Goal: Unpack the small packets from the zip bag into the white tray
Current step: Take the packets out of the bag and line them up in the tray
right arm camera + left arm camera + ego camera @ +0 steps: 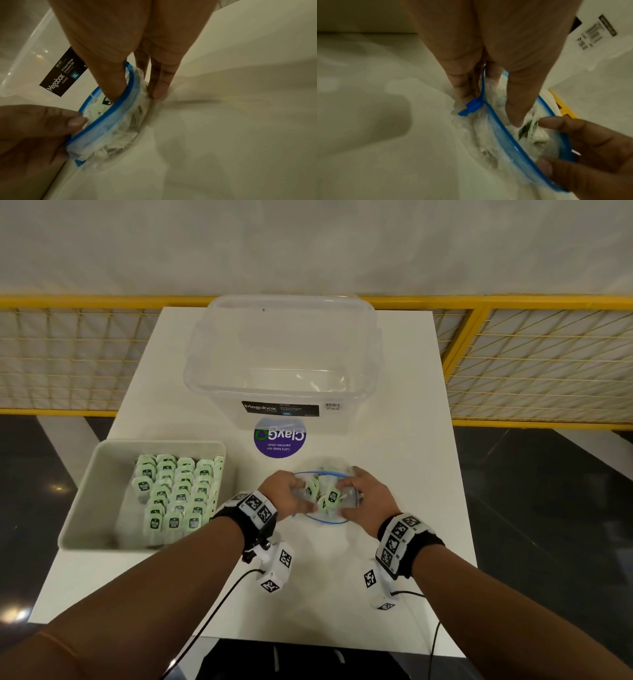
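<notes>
Hands, left (286,496) and right (364,501), pinch the crinkled clear zip bag's (325,474) blue-rimmed mouth wide; flat green packets (331,497) inside.

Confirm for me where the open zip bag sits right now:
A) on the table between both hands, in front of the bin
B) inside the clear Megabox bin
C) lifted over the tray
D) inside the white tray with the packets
A: the zip bag sits on the table, its blue-rimmed mouth held open by the left hand and right hand, nearer the person than the clear bin and right of the white tray.
</notes>
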The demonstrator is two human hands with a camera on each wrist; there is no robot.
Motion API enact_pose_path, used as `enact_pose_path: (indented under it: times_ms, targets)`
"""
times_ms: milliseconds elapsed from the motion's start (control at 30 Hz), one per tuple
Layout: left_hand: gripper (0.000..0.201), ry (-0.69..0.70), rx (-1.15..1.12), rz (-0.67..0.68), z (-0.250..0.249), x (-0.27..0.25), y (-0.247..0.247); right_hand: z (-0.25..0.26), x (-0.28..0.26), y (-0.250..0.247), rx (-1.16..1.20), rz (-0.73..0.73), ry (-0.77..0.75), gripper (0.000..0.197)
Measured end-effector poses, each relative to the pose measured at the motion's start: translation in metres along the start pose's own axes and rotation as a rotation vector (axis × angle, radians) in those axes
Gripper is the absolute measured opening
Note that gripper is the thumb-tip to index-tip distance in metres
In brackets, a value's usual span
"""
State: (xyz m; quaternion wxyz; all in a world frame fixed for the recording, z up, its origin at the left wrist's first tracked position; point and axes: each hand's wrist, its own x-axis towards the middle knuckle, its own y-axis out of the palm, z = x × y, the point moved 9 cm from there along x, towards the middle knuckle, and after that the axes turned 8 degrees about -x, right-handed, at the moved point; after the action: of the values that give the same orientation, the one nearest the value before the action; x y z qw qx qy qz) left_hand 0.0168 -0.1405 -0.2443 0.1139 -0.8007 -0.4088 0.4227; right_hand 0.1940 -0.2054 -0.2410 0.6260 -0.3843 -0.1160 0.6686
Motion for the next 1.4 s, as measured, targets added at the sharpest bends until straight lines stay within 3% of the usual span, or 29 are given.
enact_pose_path:
  times_ms: [100,233,567,700,800,933,1233,1300,1400]
  targets:
    - [0.048,0.04,-0.047,0.006,-0.01,0.001,-0.006,0.005,-0.001,0.0,-0.008,0.04,-0.024,0.063]
    - [0.023,0.032,-0.255,-0.018,-0.013,0.001,-0.007,0.006,0.002,-0.002,0.035,0.033,-0.025,0.065]
    - [0.053,0.118,-0.234,0.07,-0.019,0.0,0.004,0.003,0.013,0.006,0.134,0.08,-0.004,0.067]
    - [0.045,0.085,-0.128,0.036,-0.01,0.001,0.006,-0.011,0.013,0.014,0.032,0.102,0.054,0.066]
    - [0.032,0.129,-0.066,-0.047,-0.007,0.001,-0.001,-0.021,0.013,0.011,0.023,0.041,0.112,0.059]
    - [0.033,0.15,0.132,-0.149,-0.006,-0.007,-0.017,-0.027,0.009,0.003,0.079,-0.024,0.158,0.049]
    - [0.087,0.092,0.252,0.069,0.004,-0.013,0.011,-0.001,-0.005,0.023,-0.044,0.108,-0.012,0.08]
    - [0.086,0.093,0.3,0.062,0.007,-0.015,0.014,0.002,-0.007,0.023,-0.114,0.087,-0.019,0.082]
    - [0.066,0.115,0.304,-0.021,0.002,-0.02,0.003,0.007,-0.007,0.02,-0.222,0.047,-0.018,0.085]
